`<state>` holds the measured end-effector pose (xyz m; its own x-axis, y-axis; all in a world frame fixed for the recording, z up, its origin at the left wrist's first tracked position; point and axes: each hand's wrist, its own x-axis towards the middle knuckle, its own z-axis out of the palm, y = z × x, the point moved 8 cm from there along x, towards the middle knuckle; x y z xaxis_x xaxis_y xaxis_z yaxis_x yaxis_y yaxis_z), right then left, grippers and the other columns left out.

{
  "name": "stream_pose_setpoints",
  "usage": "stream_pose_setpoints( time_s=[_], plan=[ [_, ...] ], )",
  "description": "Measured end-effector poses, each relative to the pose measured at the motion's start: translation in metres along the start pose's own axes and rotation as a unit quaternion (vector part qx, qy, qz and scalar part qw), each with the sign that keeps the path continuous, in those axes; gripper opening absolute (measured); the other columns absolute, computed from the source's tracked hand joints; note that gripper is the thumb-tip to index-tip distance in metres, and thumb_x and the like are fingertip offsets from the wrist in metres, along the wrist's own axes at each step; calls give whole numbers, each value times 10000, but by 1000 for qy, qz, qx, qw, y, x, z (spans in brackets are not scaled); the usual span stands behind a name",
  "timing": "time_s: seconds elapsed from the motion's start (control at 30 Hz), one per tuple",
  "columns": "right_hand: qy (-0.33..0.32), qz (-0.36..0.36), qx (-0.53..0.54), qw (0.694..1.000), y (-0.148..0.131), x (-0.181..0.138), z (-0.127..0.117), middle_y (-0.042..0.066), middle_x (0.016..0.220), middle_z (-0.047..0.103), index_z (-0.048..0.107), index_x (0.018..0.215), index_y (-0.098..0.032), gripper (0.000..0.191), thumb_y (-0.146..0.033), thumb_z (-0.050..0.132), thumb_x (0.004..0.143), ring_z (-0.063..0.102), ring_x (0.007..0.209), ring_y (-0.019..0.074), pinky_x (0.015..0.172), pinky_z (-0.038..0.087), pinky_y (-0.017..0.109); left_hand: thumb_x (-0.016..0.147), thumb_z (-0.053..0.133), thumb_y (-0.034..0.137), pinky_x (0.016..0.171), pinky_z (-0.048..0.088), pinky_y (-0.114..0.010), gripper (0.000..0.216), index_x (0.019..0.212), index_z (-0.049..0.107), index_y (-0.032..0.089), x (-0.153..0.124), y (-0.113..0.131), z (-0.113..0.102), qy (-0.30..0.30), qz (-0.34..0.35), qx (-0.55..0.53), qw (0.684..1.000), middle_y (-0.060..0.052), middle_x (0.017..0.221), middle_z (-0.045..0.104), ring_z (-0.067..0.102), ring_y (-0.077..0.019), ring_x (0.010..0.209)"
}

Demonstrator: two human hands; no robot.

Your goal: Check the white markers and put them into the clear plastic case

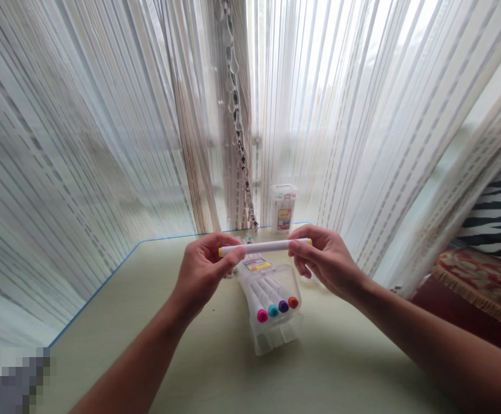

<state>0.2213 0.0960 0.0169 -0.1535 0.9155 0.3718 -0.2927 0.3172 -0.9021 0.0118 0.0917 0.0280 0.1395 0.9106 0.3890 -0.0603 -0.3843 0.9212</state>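
A white marker [267, 247] with yellow ends is held level above the table, one end in each hand. My left hand [209, 261] pinches it near its left end between thumb and fingers. Near the right end, my right hand [321, 256] grips it the same way. Below lies an open clear plastic marker case [276, 336] with a label. Several white markers with pink, teal, purple and orange caps [283, 306] rest in it, ends toward me. The far part of the case is partly hidden by the held marker and my left hand.
A second clear case [283, 210] with a yellow label stands upright at the table's far edge. The pale green table [146, 345] has a blue edge. String curtains [103, 115] and a beaded strand [235, 103] hang behind. A patterned fringed seat [483, 282] is at right.
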Motion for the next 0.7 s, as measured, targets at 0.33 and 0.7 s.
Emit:
stream_pose_setpoints(
  time_s=[0.33,0.7],
  plan=[
    [25,1,15,1000,-5,1,-2,38,656,704,745,809,-144,239,-353,838,738,536,377,87,319,365,196,767,769,298,458,370,-225,224,889,768,109,0,2,-3,29,-12,-48,998,-67,687,717,478,-86,486],
    [42,1,43,998,-6,0,-4,73,718,748,785,886,-137,232,-335,787,765,548,381,95,335,380,211,800,712,280,463,375,-232,223,910,778,98,-1,1,-3,24,-19,-101,994,-101,756,759,505,-96,493]
  ],
)
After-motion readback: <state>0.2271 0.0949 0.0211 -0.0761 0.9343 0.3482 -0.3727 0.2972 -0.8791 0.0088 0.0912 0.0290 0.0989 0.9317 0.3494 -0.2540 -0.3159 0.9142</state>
